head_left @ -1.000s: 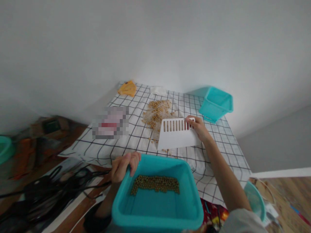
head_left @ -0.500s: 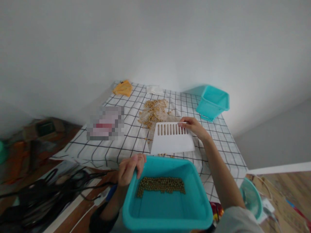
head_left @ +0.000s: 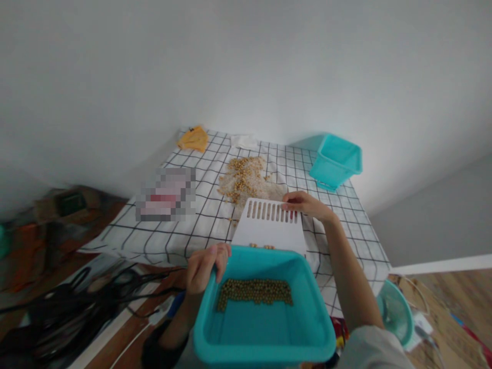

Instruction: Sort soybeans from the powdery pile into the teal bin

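My left hand (head_left: 205, 266) is closed over the far left rim of a teal plastic basin (head_left: 307, 328) held at the table's near edge; a band of soybeans (head_left: 254, 292) lies inside it. My right hand (head_left: 305, 203) pinches the slotted top edge of a white plastic scraper (head_left: 271, 230), tilted down with its wide edge at the basin's far rim. A few beans (head_left: 261, 246) sit on the scraper's lower edge. Farther back a pile of soybeans mixed with white grains (head_left: 244, 179) lies on the checked tablecloth (head_left: 200, 220).
A second teal basin (head_left: 337, 160) stands at the back right of the table. An orange cloth (head_left: 194, 138) and a white scrap (head_left: 244, 141) lie at the far edge. Black cables (head_left: 77, 302) lie on the floor left; another teal container (head_left: 397, 312) sits low right.
The scraper has slid toward me from beside the pile to the basin's far rim and tipped flatter, carrying a few beans. My left hand and the basin shifted slightly right.
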The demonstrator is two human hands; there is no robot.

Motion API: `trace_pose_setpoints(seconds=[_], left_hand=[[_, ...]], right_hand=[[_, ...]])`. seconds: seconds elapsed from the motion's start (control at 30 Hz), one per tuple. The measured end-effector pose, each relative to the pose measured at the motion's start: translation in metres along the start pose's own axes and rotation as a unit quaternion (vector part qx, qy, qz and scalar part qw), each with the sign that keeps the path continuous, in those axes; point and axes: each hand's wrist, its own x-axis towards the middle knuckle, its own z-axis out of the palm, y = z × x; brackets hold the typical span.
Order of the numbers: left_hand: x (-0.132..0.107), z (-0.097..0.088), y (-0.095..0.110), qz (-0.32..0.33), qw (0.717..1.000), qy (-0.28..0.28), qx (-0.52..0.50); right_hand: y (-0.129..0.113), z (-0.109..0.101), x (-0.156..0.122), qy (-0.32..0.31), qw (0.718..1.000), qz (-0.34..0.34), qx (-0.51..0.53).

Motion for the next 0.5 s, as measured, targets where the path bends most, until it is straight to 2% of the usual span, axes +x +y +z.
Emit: trace_pose_setpoints(seconds=[0.1,0.23,0.5], left_hand=[[-0.0001,0.0004,-0.0012,0.005,1.000,0.005,-0.002],[-0.0010,0.0015,-0.0027,0.006,1.000,0.014,-0.005],[-0.0023,0.0013,-0.0036,0.000,1.000,0.021,-0.004]], right_hand=[[-0.0036,0.0012,-0.0027,-0.017,1.000,0.003,0.023],[-0.0059,0.0008,-0.0055,-0.008,0.998,-0.011,0.058],[0.0017,-0.0037,-0.0044,0.072,0.992,-0.027,0.099]])
